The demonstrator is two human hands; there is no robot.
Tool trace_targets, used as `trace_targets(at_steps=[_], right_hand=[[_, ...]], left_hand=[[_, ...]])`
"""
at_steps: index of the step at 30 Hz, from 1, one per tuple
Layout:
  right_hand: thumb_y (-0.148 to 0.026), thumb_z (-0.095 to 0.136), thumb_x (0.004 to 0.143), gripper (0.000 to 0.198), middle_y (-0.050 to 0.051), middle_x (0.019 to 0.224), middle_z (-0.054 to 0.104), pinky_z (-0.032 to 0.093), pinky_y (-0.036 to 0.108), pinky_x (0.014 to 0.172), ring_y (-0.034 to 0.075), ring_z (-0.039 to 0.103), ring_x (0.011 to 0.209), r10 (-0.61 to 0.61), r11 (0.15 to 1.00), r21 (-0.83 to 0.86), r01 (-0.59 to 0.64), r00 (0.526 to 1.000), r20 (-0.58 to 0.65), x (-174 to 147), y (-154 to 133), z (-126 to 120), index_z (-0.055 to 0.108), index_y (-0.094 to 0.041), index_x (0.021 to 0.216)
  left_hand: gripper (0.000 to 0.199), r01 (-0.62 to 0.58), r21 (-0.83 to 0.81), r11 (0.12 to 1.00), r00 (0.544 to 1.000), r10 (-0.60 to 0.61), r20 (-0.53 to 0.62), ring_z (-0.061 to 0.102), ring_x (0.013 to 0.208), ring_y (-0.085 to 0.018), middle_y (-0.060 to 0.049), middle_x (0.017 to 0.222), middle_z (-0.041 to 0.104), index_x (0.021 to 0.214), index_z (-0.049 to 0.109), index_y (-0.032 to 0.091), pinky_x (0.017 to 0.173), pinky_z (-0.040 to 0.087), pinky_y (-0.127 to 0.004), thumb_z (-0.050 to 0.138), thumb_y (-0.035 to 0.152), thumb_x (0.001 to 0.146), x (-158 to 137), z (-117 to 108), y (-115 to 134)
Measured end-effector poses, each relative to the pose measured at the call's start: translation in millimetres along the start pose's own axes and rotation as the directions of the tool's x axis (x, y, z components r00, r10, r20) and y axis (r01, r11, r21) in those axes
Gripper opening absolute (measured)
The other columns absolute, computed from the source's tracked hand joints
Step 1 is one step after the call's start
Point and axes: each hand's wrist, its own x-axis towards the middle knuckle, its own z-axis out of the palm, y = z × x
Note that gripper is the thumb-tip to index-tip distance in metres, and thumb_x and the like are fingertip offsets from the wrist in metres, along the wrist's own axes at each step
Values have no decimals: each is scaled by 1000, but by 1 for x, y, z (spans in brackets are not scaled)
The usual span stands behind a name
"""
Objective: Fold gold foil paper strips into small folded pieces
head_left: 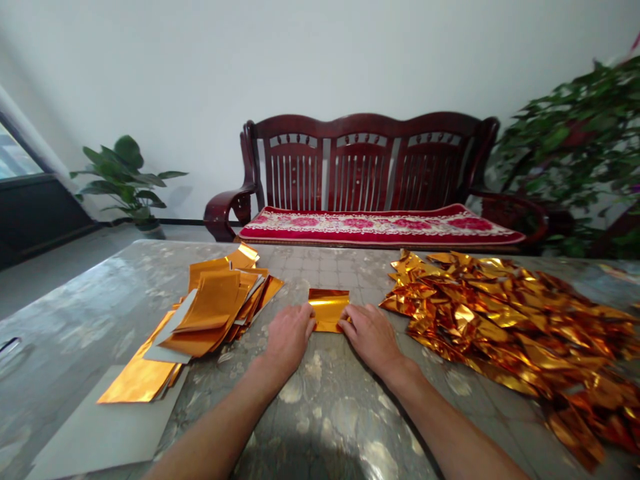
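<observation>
Reaching forward, both hands (289,333) (373,333) — curled nearly closed — pinch the gold sheet (329,312) by its sides.

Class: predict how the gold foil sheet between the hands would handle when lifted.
The gold foil sheet probably feels light, looking thin. It likely creases easily, judging by the folded foil pieces. Its glossy face may be slippery.

The grey, patterned surface (315,407) carries a single gold foil sheet (329,313). Left of that sheet lies a loose, fanned stack of gold sheets (213,303); farther left and nearer the viewer, a plain grey sheet (107,430) lies partly beneath the stack. Right of the single sheet spreads a wide heap of folded gold pieces (500,323).
</observation>
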Motion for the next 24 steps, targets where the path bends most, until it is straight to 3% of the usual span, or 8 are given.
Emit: trace_targets(at_steps=[6,11,14,18,24], right_hand=[[-30,64,90,9,1,81,67,31,32,70,21,54,81,1,1000,-13,-1,1000,-5,0,0,2,63,-23,84],[-29,64,90,9,5,89,63,33,33,74,22,52,87,-27,998,-66,23,997,-70,0,1,0,64,-21,85],[-24,62,92,6,5,91,63,34,33,75,21,51,90,-176,982,-90,168,981,-78,-3,-2,-2,67,-23,89],[-26,60,94,13,2,90,66,35,32,78,19,52,91,-383,924,-25,383,924,-13,-10,-6,-4,70,-27,100],[-17,60,92,17,2,89,69,37,31,78,17,55,88,-322,946,29,322,947,-19,-19,9,-6,74,-25,93]], left_hand=[[9,-109,61,992,988,115,-106,58,94,-24,-6,95,66,95,63,21,79,43,-34,55,23,92,-1,-1,-4],[12,-337,24,941,942,337,5,57,92,-20,-3,91,64,92,66,23,80,43,-31,54,22,94,-7,-3,-1],[12,-331,112,937,943,325,67,58,91,-22,-6,94,64,99,64,20,81,45,-34,55,21,93,-14,-4,6],[18,-307,193,932,951,293,101,59,90,-24,-9,97,64,105,62,16,79,46,-37,52,12,91,-22,-4,18],[22,-275,214,937,960,257,111,61,92,-25,-11,98,65,107,62,14,80,47,-39,50,10,89,-29,-5,20]])
